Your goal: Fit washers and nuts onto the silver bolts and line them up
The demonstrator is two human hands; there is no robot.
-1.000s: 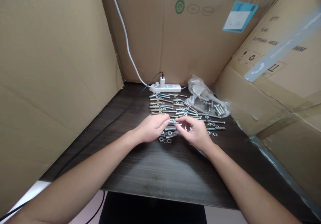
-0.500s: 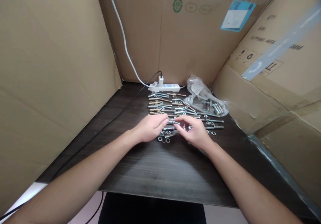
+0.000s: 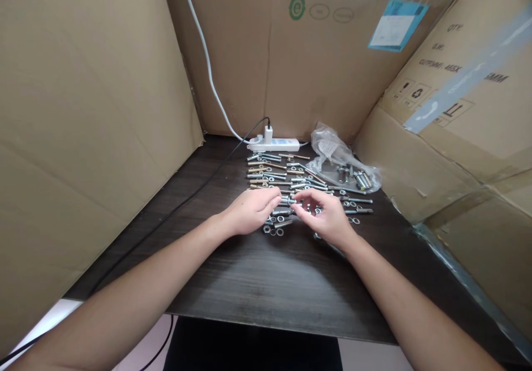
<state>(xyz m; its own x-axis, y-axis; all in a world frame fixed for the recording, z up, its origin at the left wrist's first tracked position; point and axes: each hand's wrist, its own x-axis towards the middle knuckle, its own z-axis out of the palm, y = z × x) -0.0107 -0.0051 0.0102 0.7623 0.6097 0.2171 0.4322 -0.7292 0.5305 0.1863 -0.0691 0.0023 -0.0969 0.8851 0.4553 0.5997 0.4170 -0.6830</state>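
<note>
Bolt (image 3: 288, 199): silvery, slightly right of and below the centre of the frame, lying roughly crosswise between the two hands.
Left hand (image 3: 251, 211): back turned upward, fingers held together and curled onto the bolt's left end; the underside of this grip is hidden.
Right hand (image 3: 326, 218): thumb and forefinger pinched on the bolt's right end; the hands themselves stand slightly apart, with the bolt bridging them.
Nut (image 3: 266, 229): flat, just below the left hand, beside a washer (image 3: 280, 232).
Fastener rows (image 3: 270, 176): silver and brassy, with rings among them, beyond the hands around the middle of the frame.
Plastic bag (image 3: 332, 145): clear, crumpled, right of centre, metal parts (image 3: 362, 181) showing in its near end.
Power strip (image 3: 282, 145): white, behind the rows, a white plug (image 3: 268, 133) upright in it.
Surface (image 3: 249, 282): dark, wood-grained, lower middle.
Cardboard (image 3: 103, 71): tan, rising at left, back and right.
</note>
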